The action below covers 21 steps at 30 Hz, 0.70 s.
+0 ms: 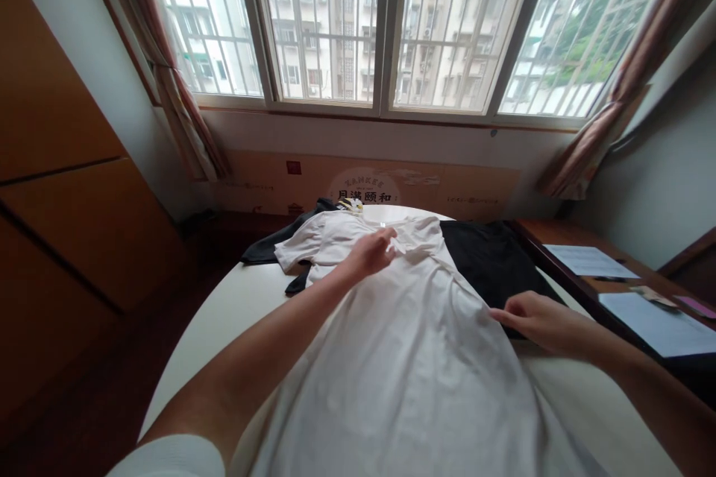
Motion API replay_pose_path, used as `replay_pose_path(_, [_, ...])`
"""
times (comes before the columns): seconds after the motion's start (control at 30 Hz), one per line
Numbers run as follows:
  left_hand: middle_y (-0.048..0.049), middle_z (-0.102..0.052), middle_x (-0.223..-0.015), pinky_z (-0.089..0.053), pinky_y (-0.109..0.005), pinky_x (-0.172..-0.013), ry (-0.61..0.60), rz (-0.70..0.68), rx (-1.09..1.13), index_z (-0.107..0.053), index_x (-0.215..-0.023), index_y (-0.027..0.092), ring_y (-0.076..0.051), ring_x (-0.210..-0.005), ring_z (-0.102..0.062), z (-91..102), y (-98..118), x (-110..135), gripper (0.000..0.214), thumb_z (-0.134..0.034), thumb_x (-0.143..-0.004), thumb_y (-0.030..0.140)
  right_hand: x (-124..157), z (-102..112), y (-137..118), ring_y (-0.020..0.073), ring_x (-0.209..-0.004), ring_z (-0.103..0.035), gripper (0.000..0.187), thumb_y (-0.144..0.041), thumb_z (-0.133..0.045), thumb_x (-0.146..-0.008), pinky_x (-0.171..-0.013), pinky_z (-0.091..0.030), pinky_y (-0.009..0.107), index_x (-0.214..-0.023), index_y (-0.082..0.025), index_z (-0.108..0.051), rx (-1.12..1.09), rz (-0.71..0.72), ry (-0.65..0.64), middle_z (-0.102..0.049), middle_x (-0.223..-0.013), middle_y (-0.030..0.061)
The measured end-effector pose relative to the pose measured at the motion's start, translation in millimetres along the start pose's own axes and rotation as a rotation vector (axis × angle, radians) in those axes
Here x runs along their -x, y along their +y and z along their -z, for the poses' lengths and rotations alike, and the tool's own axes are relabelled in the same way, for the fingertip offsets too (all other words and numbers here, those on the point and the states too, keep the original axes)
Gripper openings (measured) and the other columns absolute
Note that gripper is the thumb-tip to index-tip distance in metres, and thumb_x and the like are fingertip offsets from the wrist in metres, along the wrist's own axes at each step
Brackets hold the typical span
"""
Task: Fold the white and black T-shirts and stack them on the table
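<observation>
A long white dress with short sleeves [414, 358] lies spread over a round white table [206, 328], its neckline at the far side and its lower part towards me. Near the neckline, my left hand [372, 250] is closed, pinching the white fabric. My right hand [531, 319] has its thumb and fingers together on the dress's right edge. Dark cloth lies beneath and beside the dress: a black garment [486, 261] on the right, and black fabric [268, 246] past the left sleeve. The dress's lower hem is out of view.
Papers [654, 320] lie on a dark wooden desk [537, 238] to the right. A wide printed box or panel [470, 179] stands behind the table, below barred windows. Curtains [184, 119] hang at both sides, and a wooden cabinet [61, 223] is at left.
</observation>
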<state>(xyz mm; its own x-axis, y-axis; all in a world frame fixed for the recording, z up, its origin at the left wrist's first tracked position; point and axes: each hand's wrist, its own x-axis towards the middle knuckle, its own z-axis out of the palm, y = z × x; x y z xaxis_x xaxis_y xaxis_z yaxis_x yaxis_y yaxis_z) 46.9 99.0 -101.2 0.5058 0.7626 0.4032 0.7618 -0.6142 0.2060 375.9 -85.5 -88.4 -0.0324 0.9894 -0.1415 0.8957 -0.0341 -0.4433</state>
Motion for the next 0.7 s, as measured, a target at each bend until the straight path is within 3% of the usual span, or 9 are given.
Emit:
replay_pose_path(0.07, [-0.0108, -0.074, -0.116, -0.056, -0.035, -0.084, -0.086, -0.050, 0.004, -0.063, -0.132, 0.018, -0.029, -0.099, -0.073, -10.2, 25.4, -7.5, 0.041, -0.068, -0.094, 0.031, 25.0, -12.2, 2.7, 0.0168, -0.059, -0.054, 0.060, -0.075, -0.054, -0.092, -0.053, -0.031, 0.028, -0.065, -0.022, -0.057, 0.020, -0.015, -0.003, -0.059, -0.061, 0.0021])
replay_pose_path(0.17, [-0.0138, -0.071, -0.118, -0.056, -0.037, -0.088, -0.061, -0.057, -0.058, -0.067, -0.120, 0.016, -0.031, -0.108, -0.070, -20.8, 45.0, -20.5, 0.031, -0.070, -0.092, 0.029, 56.5, -26.6, 6.3, 0.0187, -0.068, -0.059, 0.050, -0.067, -0.056, -0.094, -0.060, -0.038, 0.027, -0.072, -0.022, -0.058, -0.027, 0.042, -0.015, -0.066, -0.073, 0.0030])
replay_pose_path(0.3, [-0.0120, -0.068, -0.120, -0.055, -0.033, -0.089, -0.051, 0.028, -0.041, -0.069, -0.105, 0.018, -0.027, -0.110, -0.068, -25.8, 41.5, -29.6, 0.017, -0.064, -0.090, 0.012, 94.3, -42.5, 13.4, 0.0199, -0.074, -0.063, 0.032, -0.055, -0.059, -0.094, -0.066, -0.046, 0.026, -0.086, -0.023, -0.060, -0.154, 0.039, -0.007, -0.069, -0.080, 0.0023])
replay_pose_path(0.43, [-0.0107, -0.070, -0.114, -0.054, -0.033, -0.086, -0.007, 0.130, 0.037, -0.064, -0.110, 0.018, -0.025, -0.101, -0.069, -27.5, 31.7, -32.9, 0.022, -0.059, -0.092, 0.008, 120.3, -54.6, 10.2, 0.0227, -0.065, -0.066, 0.030, -0.053, -0.063, -0.091, -0.060, -0.047, 0.026, -0.099, -0.024, -0.064, -0.198, -0.053, -0.041, -0.067, -0.067, 0.0005])
replay_pose_path(0.57, [-0.0105, -0.070, -0.106, -0.053, -0.034, -0.084, 0.015, 0.134, 0.038, -0.061, -0.108, 0.018, -0.025, -0.097, -0.068, -26.5, 30.9, -39.5, 0.020, -0.061, -0.091, 0.007, 133.8, -58.8, 8.1, 0.0237, -0.068, -0.070, 0.025, -0.047, -0.062, -0.093, -0.060, -0.049, 0.026, -0.080, -0.026, -0.063, -0.185, 0.102, 0.097, -0.072, -0.071, 0.0030])
replay_pose_path(0.7, [-0.0104, -0.068, -0.106, -0.053, -0.035, -0.087, 0.050, 0.133, 0.040, -0.060, -0.103, 0.018, -0.025, -0.098, -0.067, -21.5, 34.0, -47.0, 0.020, -0.060, -0.089, 0.004, 150.2, -69.9, 17.8, 0.0182, -0.052, -0.064, 0.023, -0.038, -0.063, -0.092, -0.050, -0.045, 0.023, -0.074, -0.028, -0.054, -0.149, 0.146, 0.225, -0.067, -0.062, -0.0026])
